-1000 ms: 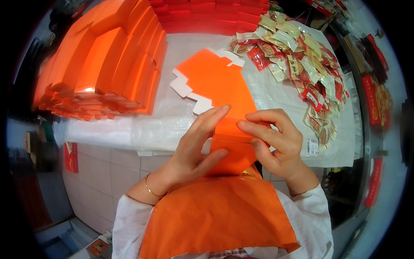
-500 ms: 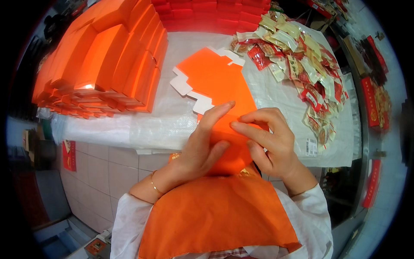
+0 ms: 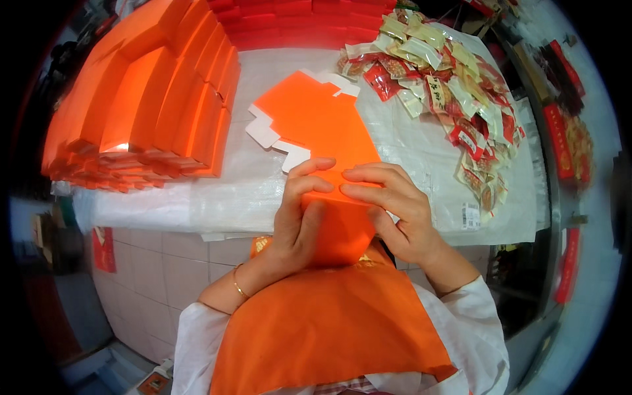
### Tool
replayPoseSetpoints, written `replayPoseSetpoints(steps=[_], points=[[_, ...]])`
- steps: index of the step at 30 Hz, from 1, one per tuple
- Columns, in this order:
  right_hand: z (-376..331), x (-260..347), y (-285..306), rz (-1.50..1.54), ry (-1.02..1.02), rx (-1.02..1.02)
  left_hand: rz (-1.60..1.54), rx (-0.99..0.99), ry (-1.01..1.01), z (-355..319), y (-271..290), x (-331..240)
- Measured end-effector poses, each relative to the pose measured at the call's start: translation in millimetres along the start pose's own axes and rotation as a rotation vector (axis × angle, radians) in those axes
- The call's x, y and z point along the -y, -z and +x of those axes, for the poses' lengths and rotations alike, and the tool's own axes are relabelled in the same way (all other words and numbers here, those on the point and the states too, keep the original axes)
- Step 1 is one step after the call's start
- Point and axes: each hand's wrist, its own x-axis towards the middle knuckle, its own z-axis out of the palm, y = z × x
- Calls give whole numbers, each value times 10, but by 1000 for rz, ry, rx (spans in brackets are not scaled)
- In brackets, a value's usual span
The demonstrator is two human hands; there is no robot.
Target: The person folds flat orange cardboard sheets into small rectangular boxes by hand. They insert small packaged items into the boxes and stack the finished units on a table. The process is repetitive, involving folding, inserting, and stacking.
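An orange cardboard box blank [image 3: 322, 118] with white-edged flaps lies flat on the table, its near part bent down over the front edge. Both my hands grip it along the crease there. My left hand [image 3: 296, 224] has its fingers curled over the left end of the crease, thumb below against the hanging panel. On the other end, my right hand [image 3: 398, 214] presses its fingers on top, with the thumb tucked underneath. Between the two hands the near panel slopes toward my orange apron [image 3: 329, 322].
Folded orange boxes [image 3: 138, 99] stand in a tall stack at the left. Red boxes [image 3: 303, 23] line the back. Sealed snack packets [image 3: 447, 92] are heaped at the right on the white plastic sheet [image 3: 250, 204] covering the table. Floor tiles [image 3: 184, 276] show below.
My left hand has closed down onto the crease, its fingers now curled over the edge. My right hand has shifted slightly left and lies flatter along the fold.
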Motion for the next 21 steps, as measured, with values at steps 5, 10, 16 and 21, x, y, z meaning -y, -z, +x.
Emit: replayPoseSetpoints(steps=[5,10,16,21], points=[[21,121,207,-58,-205,92,-16,-81,144,81,-92,-36],[-98,-186,414,25,-373,-156,243,-180,-28,-101,90,63],[196,-508,265,735,-412,-775,104,334,571,-42,128,124],[50,-619,-444,769,-473,-554,-736,-529,531,148,-275,329]])
